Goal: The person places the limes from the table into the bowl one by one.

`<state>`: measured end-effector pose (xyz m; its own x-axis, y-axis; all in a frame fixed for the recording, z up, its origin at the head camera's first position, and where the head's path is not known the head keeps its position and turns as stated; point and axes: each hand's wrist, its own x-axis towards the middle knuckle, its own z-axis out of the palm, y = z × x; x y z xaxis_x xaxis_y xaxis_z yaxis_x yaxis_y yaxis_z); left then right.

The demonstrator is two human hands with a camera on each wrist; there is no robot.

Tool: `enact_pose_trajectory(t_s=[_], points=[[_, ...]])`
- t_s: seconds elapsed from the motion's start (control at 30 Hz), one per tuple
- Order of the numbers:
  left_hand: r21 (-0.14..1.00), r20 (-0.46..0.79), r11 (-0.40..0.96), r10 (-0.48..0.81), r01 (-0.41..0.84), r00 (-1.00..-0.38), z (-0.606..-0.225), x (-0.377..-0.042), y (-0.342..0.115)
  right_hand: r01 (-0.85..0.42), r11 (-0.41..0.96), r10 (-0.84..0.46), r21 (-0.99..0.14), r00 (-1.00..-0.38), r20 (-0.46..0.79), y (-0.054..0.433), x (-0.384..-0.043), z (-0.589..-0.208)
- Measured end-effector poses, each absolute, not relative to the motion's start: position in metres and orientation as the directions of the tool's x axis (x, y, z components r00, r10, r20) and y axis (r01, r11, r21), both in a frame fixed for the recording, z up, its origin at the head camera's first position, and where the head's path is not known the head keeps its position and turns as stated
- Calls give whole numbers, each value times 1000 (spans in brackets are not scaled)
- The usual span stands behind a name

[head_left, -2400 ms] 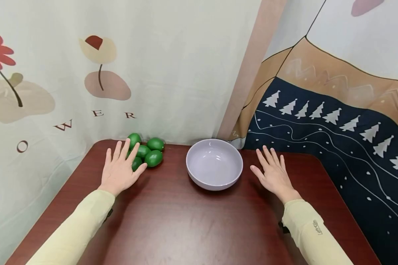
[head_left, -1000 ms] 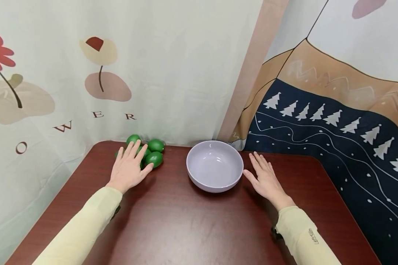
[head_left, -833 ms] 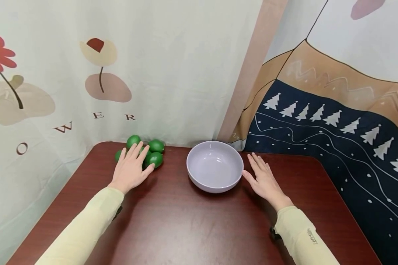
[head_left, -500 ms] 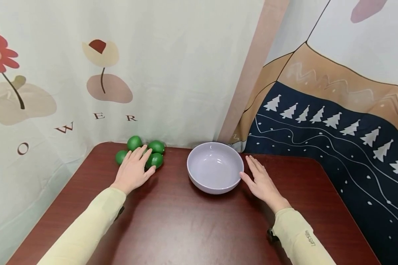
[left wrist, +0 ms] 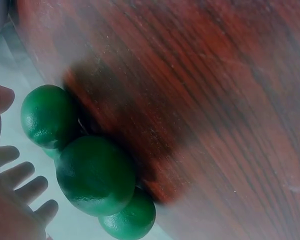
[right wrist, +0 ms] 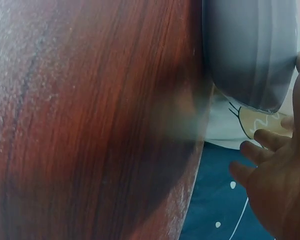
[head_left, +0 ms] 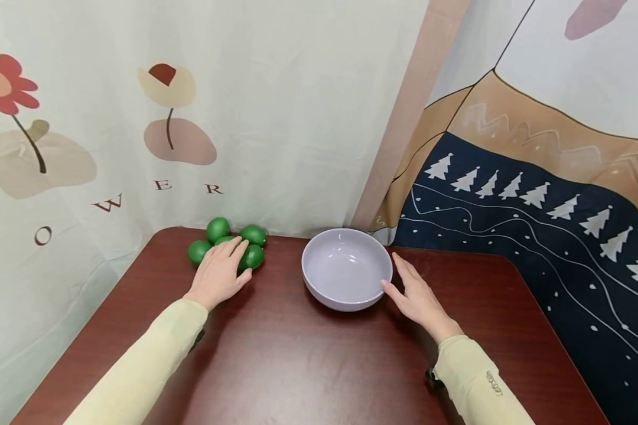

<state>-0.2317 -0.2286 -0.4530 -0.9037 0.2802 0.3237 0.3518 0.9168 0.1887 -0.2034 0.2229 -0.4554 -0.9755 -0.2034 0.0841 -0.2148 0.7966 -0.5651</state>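
Note:
Several green limes (head_left: 252, 258) sit in a cluster at the table's back left. My left hand (head_left: 219, 276) is over the near side of the cluster, hiding part of it, its fingers extended. In the left wrist view, the fingers are spread beside the limes (left wrist: 96, 175) and close on none of them. A lilac-grey bowl (head_left: 345, 274) stands right of the limes with nothing inside. At its right side is my right hand (head_left: 417, 298), thumb at the rim. The right wrist view shows loosely bent fingers below the bowl (right wrist: 250, 55); whether the thumb touches it I cannot tell.
The dark red-brown wooden table (head_left: 298, 366) has rounded back corners. Behind it hangs a pale curtain (head_left: 287, 118) with flower prints. A navy and tan cloth (head_left: 484, 218) with white trees hangs at the right.
My left hand has come in from the left and lower over the limes. The right hand has moved left, bringing its thumb to the bowl's rim. Bowl and limes stay put.

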Motion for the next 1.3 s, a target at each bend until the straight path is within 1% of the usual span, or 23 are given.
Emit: enact_pose_trajectory(t_s=[0.17, 0.37, 0.57, 0.77, 1.03, 1.3], points=[[188, 326, 914, 286, 359, -901, -452, -233, -224, -216, 784, -210, -582, -975, 79, 223, -202, -457], [183, 282, 918, 293, 351, -913, -453, -236, -220, -216, 777, -224, -591, -973, 61, 220, -201, -457], [178, 265, 916, 306, 359, -914, -452, -239, -214, -249, 776, -241, -579, -966, 92, 220, -202, -459], [175, 240, 926, 290, 335, -926, -455, -243, -213, -249, 772, -240, -585, -966, 95, 219, -203, -459], [174, 235, 930, 281, 325, -930, -456, -245, -212, -249, 770, -238, -587, -966, 98, 220, -203, -459], [174, 246, 929, 280, 326, -928, -458, -247, -210, -241, 751, -238, -615, -967, 88, 220, -204, -458]])
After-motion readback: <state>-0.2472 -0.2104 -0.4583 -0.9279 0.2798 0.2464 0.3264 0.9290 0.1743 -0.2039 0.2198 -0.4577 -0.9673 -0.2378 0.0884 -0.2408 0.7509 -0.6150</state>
